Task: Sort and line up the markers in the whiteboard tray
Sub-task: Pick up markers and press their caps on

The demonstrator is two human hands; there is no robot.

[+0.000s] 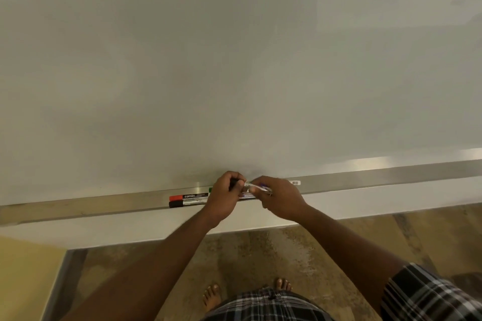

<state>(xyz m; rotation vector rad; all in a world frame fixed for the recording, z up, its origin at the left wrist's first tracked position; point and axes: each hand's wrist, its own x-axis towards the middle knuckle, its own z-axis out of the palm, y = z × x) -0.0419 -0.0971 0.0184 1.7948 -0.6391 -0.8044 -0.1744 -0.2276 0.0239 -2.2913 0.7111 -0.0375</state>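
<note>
Gripping one marker [254, 186] between them, both hands sit just above the whiteboard tray [104, 207]. Left hand [224, 197] is closed on the marker's dark end; right hand [280, 197] is closed on the pale barrel near a blue/purple part. In the tray to the left lie a red-capped marker [188, 196] and, just in front of it, a black-capped marker [187, 202], parallel and touching. A green bit [210, 189] peeks out behind the left hand. Another marker [247, 195] lies under the hands, mostly hidden. Whiteboard [234, 60] is blank.
</note>
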